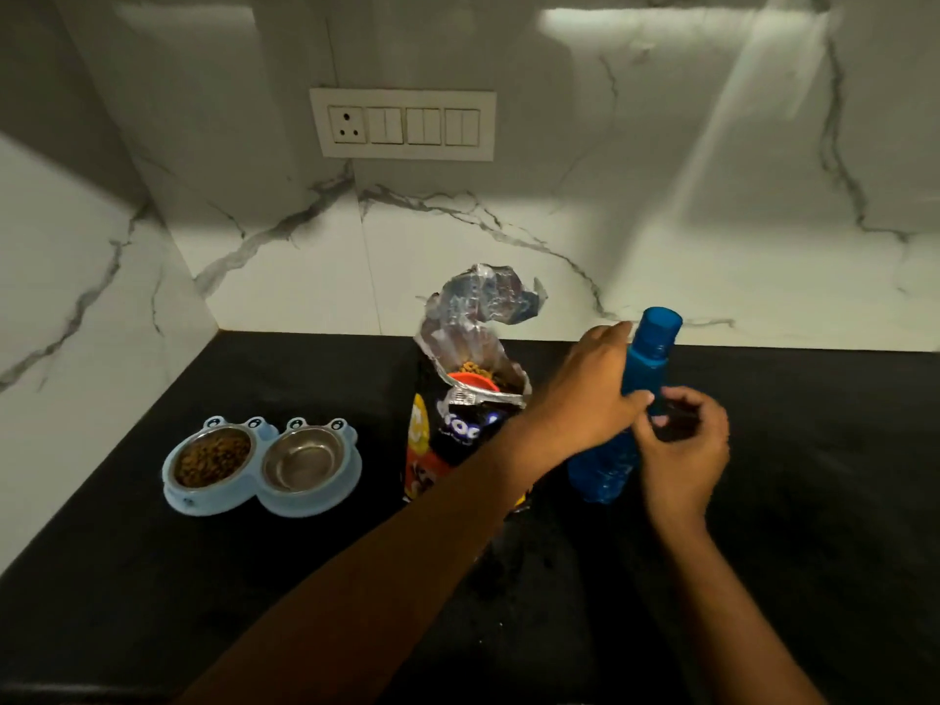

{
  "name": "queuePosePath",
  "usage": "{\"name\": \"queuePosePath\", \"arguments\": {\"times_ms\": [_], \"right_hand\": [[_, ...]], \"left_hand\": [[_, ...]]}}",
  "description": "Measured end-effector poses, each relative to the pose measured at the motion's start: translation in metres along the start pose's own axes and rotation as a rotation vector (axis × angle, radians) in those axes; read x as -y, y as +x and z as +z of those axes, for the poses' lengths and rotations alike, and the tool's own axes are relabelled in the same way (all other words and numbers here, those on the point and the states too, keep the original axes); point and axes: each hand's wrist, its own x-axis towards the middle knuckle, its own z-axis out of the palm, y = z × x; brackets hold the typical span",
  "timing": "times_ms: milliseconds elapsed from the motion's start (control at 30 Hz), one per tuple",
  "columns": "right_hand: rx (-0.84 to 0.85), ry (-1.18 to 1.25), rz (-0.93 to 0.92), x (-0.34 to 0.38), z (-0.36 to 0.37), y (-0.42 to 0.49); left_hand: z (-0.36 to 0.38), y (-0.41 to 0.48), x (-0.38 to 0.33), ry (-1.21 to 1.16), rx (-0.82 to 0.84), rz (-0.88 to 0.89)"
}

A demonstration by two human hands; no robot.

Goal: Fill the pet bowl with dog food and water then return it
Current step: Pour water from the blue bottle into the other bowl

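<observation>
Wall (559,246): white marble with grey veins, behind the table and along its left side. A cream switch plate (404,124) is set in it at 12 o'clock from the bag, with one socket and three rocker switches.

Table (152,602): black, dimly lit, fills the lower half of the view.

Dog food bag (458,435): stands upright near table centre. Its top is torn open and the silver lining is folded up. Brown kibble and the rim of an orange scoop (473,384) show in the mouth.

Water bottle (646,368): blue, translucent, at 3 o'clock from the bag and just beside it. Base on the table, neck tilted toward 1 o'clock. Cannot tell whether the top is capped.

Pet bowl (224,506): light blue double holder with cartoon eyes, at 9 o'clock from the bag and apart from it, flat on the table. The left steel dish holds kibble (211,457). The right steel dish (305,457) looks bare and shiny, and no water is discernible in it.

Left hand (585,399): the forearm crosses in front of the bag. The hand is wrapped round the bottle's upper body, thumb across the front and fingers behind.

Right hand (686,450): at 4 o'clock from the left hand, fingers curled in against the bottle's right side. Blurred, so I cannot tell whether it grips the bottle or only touches it.
</observation>
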Motion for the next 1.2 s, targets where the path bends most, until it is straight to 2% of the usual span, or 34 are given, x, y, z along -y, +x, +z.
{"name": "queuePosePath", "arguments": {"times_ms": [100,233,400,600,900,1100,1200], "right_hand": [[0.188,-0.110,0.128,-0.025,0.001,0.004],[0.361,-0.036,0.175,-0.036,0.008,0.002],[0.318,-0.014,0.104,-0.044,0.005,0.001],[0.257,-0.013,0.047,-0.031,-0.013,-0.029],[0.215,-0.002,-0.022,0.021,-0.025,-0.125],[0.277,0.033,-0.046,0.064,-0.001,-0.192],[0.326,0.032,-0.047,0.085,0.020,-0.217]], "left_hand": [[0.029,0.012,0.011,-0.108,0.033,-0.092],[0.052,0.021,0.032,-0.226,-0.043,-0.159],[0.059,0.022,0.041,-0.281,-0.134,-0.158],[0.048,0.002,0.044,-0.271,-0.093,-0.046],[-0.018,-0.086,0.045,-0.215,0.002,0.161],[-0.058,-0.150,0.088,-0.569,-0.012,0.096],[-0.071,-0.174,0.125,-0.729,0.082,-0.007]]}}
